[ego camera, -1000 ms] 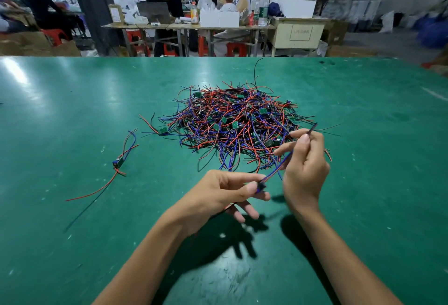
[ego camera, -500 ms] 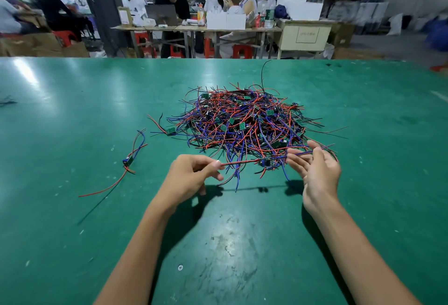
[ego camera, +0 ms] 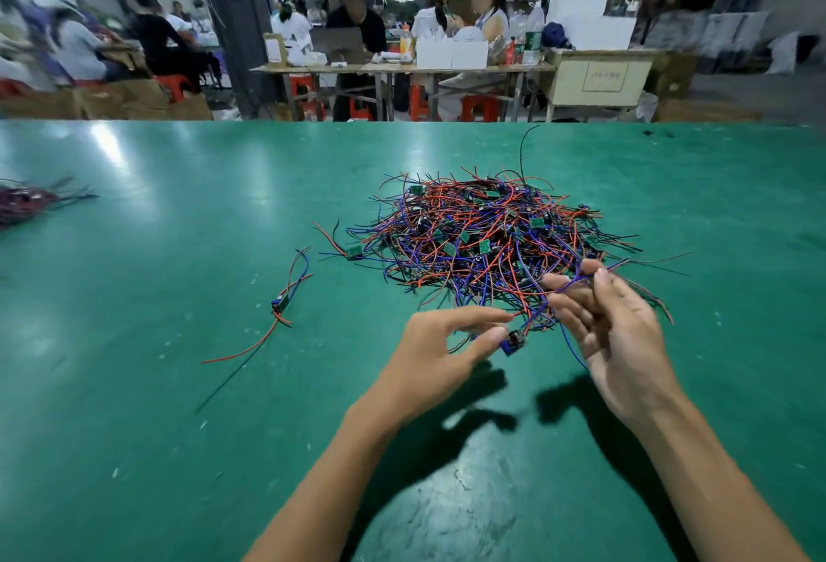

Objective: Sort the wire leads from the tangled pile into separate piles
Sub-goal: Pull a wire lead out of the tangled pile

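The big tangled pile (ego camera: 487,239) of red and blue wires sits on the green bench (ego camera: 134,382). Both hands are right at the near edge of the pile, pulling out one wire lead (ego camera: 543,309).

The left hand (ego camera: 440,356) pinches the small dark blue part (ego camera: 513,340) at the lead's end between thumb and first finger. The right hand (ego camera: 612,329) is turned palm up, and its thumb and fingers pinch the thin wires of the same lead up by the edge of the pile. The wires run from one hand to the other and look partly caught in the pile.

I think the best way is to pull slowly and low, away from the pile, so other wires do not come along. If it snags, wiggle it or lift the wires lying on top. Do not yank, as the thin wires may tear off the little part.

One sorted lead (ego camera: 286,297) lies alone to the left of the pile. The new lead should probably go beside it. Another bundle (ego camera: 27,201) lies far to the left of the pile.
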A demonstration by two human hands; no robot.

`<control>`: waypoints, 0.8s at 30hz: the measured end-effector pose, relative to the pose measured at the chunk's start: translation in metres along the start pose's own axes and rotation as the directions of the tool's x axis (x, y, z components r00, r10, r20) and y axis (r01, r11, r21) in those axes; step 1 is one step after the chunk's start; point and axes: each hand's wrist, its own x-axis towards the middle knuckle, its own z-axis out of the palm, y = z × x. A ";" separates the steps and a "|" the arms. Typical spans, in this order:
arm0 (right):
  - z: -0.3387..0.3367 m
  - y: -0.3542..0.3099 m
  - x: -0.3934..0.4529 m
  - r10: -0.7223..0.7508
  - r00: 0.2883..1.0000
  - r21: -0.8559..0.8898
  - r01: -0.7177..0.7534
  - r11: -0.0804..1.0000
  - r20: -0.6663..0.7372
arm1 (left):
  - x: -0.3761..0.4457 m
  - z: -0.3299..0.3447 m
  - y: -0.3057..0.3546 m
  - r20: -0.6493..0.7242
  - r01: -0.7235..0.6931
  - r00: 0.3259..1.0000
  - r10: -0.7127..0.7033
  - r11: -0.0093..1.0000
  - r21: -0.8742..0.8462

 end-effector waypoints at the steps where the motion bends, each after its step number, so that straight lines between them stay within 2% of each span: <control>1: -0.001 -0.001 0.000 0.009 1.000 0.050 -0.008 0.999 -0.016 | 0.001 0.001 0.003 0.049 0.048 0.998 -0.041 0.988 -0.149; 3: -0.003 -0.005 0.001 0.027 0.999 0.143 -0.020 0.989 -0.045 | 0.001 -0.001 0.004 0.107 0.135 0.989 -0.102 0.921 -0.365; 7: -0.003 -0.005 0.001 0.058 0.998 0.148 -0.055 0.987 -0.011 | 0.001 -0.010 0.003 0.101 0.188 0.982 -0.159 0.864 -0.467; 9: -0.002 -0.003 -0.001 0.088 0.995 0.055 -0.091 0.994 0.040 | 0.004 -0.019 0.002 -0.021 0.170 0.978 -0.209 0.848 -0.502; 11: -0.003 -0.001 -0.003 0.152 0.983 -0.054 -0.147 0.988 0.100 | 0.008 -0.037 -0.004 -0.233 0.114 0.932 -0.278 0.835 -0.539; 13: -0.005 0.001 -0.004 0.208 0.969 -0.135 -0.190 0.972 0.134 | 0.009 -0.059 -0.016 -0.430 0.049 0.835 -0.344 0.825 -0.564; 16: -0.005 0.002 -0.006 0.237 0.958 -0.216 -0.201 0.955 0.160 | 0.005 -0.081 -0.033 -0.565 0.010 0.702 -0.435 0.798 -0.602; 18: -0.004 0.004 -0.007 0.250 0.952 -0.260 -0.199 0.945 0.179 | 0.004 -0.089 -0.043 -0.642 0.024 0.622 -0.447 0.831 -0.555; 19: -0.004 0.005 -0.008 0.258 0.948 -0.277 -0.201 0.940 0.188 | 0.003 -0.095 -0.049 -0.705 0.064 0.569 -0.423 0.878 -0.475; 21: -0.005 0.008 -0.009 0.273 0.940 -0.295 -0.207 0.933 0.204 | -0.002 -0.107 -0.062 -0.834 0.245 0.455 -0.312 0.944 -0.219; 22: -0.006 0.009 -0.010 0.280 0.937 -0.297 -0.212 0.931 0.209 | -0.007 -0.113 -0.069 -0.871 0.362 0.417 -0.261 0.926 -0.104; 24: -0.006 0.010 -0.011 0.290 0.932 -0.299 -0.220 0.929 0.216 | -0.017 -0.121 -0.082 -0.870 0.562 0.408 -0.276 0.827 0.001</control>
